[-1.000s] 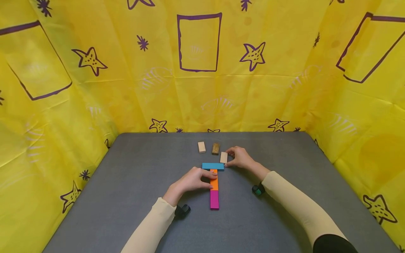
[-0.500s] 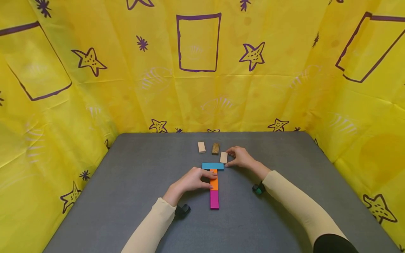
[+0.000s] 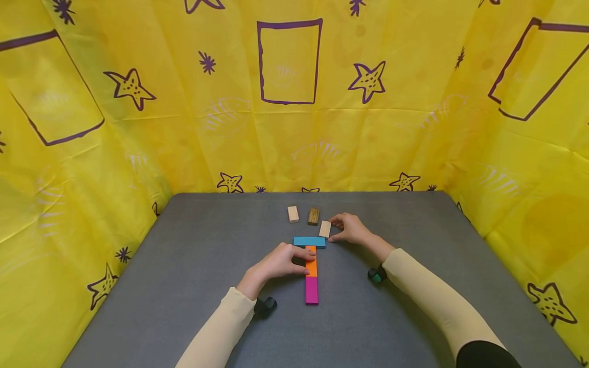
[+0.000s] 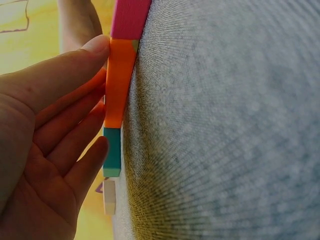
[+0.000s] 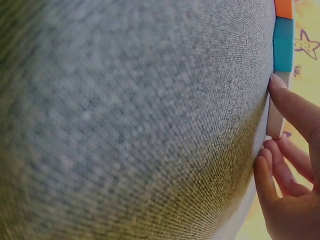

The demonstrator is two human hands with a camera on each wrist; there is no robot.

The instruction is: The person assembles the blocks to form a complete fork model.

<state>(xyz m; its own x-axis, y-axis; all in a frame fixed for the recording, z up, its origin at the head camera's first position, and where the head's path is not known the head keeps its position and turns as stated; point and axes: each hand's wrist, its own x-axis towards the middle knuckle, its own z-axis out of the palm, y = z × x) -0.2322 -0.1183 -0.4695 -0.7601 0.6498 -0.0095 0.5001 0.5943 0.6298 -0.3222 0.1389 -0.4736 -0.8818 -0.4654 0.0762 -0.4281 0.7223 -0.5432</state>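
Note:
In the head view, blocks form a T on the table: a blue block [image 3: 309, 242] lies crosswise, with an orange block [image 3: 311, 263] below it and a magenta block [image 3: 312, 291] end to end with that. My left hand [image 3: 281, 260] rests fairly straight fingers and the thumb on the orange block, as the left wrist view also shows. With thumb and fingertips, my right hand [image 3: 352, 230] pinches a small pale wooden block [image 3: 324, 229] by its ends. That block stands slightly tilted at the blue block's far right corner; the right wrist view shows its long side [image 5: 275, 112].
Behind the T lie another pale wooden block [image 3: 293, 214] and a dark brown wooden block [image 3: 314, 216], set apart. The grey tabletop [image 3: 207, 245] ends at yellow patterned cloth [image 3: 294, 148] at the back and sides.
The pale wooden block in my right hand has turned very slightly, its near end shifting left. My left hand and the coloured blocks keep their places.

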